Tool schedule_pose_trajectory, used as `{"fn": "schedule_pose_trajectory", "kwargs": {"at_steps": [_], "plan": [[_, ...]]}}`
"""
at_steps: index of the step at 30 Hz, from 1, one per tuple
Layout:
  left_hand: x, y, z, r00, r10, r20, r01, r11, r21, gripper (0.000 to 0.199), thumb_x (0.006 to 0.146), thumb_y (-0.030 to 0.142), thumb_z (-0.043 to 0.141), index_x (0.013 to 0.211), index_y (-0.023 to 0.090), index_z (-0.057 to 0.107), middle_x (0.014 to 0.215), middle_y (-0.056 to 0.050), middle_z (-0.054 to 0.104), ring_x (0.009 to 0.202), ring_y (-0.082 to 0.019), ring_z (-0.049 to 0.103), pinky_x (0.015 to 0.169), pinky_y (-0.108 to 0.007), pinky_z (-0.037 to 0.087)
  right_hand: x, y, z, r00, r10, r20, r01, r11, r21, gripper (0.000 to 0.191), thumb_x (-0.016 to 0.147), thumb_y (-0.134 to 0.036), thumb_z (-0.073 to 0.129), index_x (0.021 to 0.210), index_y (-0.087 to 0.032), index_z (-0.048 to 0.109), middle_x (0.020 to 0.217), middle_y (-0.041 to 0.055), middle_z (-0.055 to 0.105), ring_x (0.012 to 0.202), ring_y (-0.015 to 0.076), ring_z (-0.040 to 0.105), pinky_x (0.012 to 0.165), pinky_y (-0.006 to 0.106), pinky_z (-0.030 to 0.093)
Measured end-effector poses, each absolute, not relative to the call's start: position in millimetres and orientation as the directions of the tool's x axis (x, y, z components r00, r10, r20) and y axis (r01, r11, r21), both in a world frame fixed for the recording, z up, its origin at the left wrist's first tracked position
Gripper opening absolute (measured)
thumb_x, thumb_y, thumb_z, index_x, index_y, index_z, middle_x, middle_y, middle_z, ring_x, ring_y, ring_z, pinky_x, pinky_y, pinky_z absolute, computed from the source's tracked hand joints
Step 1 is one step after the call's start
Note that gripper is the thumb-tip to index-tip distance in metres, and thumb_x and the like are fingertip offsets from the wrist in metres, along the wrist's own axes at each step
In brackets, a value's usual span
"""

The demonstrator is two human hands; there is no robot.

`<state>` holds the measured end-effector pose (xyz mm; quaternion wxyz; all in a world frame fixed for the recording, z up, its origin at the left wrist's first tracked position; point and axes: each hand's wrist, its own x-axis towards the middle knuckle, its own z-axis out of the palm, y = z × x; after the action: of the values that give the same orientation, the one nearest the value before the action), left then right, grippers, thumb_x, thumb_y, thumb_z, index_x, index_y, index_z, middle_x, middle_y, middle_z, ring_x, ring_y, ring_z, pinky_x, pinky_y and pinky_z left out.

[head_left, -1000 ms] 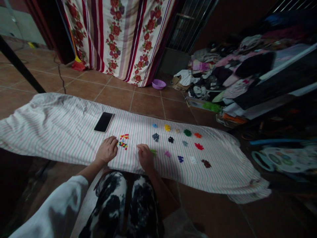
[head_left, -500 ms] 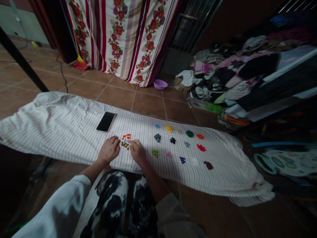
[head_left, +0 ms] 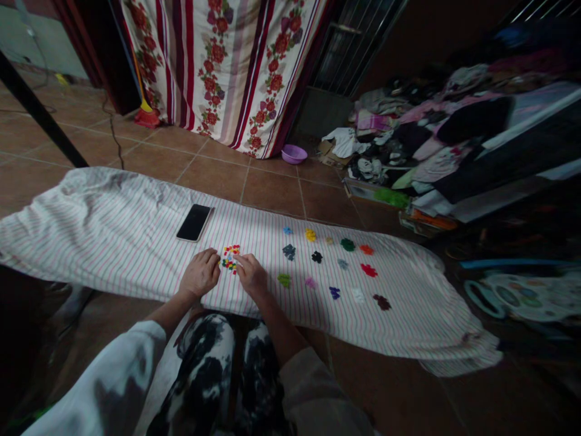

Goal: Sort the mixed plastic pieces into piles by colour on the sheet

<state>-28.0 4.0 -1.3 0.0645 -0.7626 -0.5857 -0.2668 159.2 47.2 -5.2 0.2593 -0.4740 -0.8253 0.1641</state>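
A small patch of mixed pieces (head_left: 232, 249), red, yellow, green and blue, lies on the striped cloth (head_left: 254, 227) between my hands. At its left edge rests my left hand (head_left: 200, 274), fingers curled together; anything inside them is hidden. My right hand (head_left: 253, 276) comes in from the right, its fingers mostly folded and the index fingertip at the pieces. Whether a piece is pinched there is too small to see. Right of that hand sit single-colour piles, among them a lime green pile (head_left: 284, 280), a dark grey pile (head_left: 288, 252) and a pink pile (head_left: 310, 283).
A phone (head_left: 194, 223) lies on the cloth beyond my left hand. Farther right are yellow (head_left: 310, 235), dark green (head_left: 347, 244), red (head_left: 369, 270) and brown (head_left: 382, 302) piles. Past the cloth, a purple basin (head_left: 294, 154) stands on the tiled floor, near heaped clothes (head_left: 408, 133).
My right hand has shifted very slightly at the mixed pieces, its index finger a little more bent. The left hand stays in place and the piles look the same.
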Motion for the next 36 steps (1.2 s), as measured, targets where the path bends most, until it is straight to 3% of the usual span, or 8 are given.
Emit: {"fn": "schedule_pose_trajectory", "kwargs": {"at_steps": [8,22,30,36], "plan": [[-27.5,3.2,0.5,0.167,0.866,0.472,0.928,-0.300,0.222,0.018,0.087,0.018,0.044,0.100,0.017,0.057,0.110,-0.012,0.062,0.110,-0.025,0.057,0.095,-0.042,0.047,156.1,44.0,-2.0,-0.390,0.878,0.277,0.728,0.479,-0.491,0.025,0.090,-0.018,0.052,0.109,-0.024,0.068,0.101,0.0042,0.064,0.094,0.0167,0.061,0.080,0.025,0.047],[-27.6,3.2,1.1,0.180,0.848,0.498,0.933,-0.307,0.186,0.019,0.087,0.018,0.043,0.101,0.017,0.056,0.111,-0.012,0.063,0.108,-0.025,0.057,0.092,-0.041,0.047,156.4,42.5,-4.6,-0.229,0.913,0.338,0.635,0.403,-0.658,0.011,0.085,-0.023,0.050,0.087,-0.021,0.061,0.080,0.0010,0.063,0.074,0.0147,0.059,0.071,0.025,0.045],[-28.5,3.4,-0.3,0.190,0.846,0.498,0.938,-0.307,0.164,0.021,0.087,0.020,0.043,0.101,0.016,0.057,0.110,-0.012,0.063,0.106,-0.025,0.058,0.093,-0.040,0.047,160.0,38.6,-1.9,-0.183,0.919,0.348,0.605,0.384,-0.697,0.019,0.090,-0.029,0.046,0.079,-0.021,0.059,0.076,0.0016,0.062,0.071,0.0147,0.058,0.068,0.024,0.043],[-30.5,4.0,-3.4,0.204,0.834,0.512,0.938,-0.316,0.142,0.022,0.087,0.021,0.043,0.101,0.015,0.058,0.110,-0.014,0.064,0.105,-0.026,0.059,0.092,-0.041,0.047,167.4,29.5,-0.4,-0.181,0.908,0.377,0.593,0.407,-0.695,0.026,0.094,-0.029,0.038,0.083,-0.020,0.060,0.079,0.0039,0.064,0.078,0.0166,0.061,0.074,0.026,0.045]]}}
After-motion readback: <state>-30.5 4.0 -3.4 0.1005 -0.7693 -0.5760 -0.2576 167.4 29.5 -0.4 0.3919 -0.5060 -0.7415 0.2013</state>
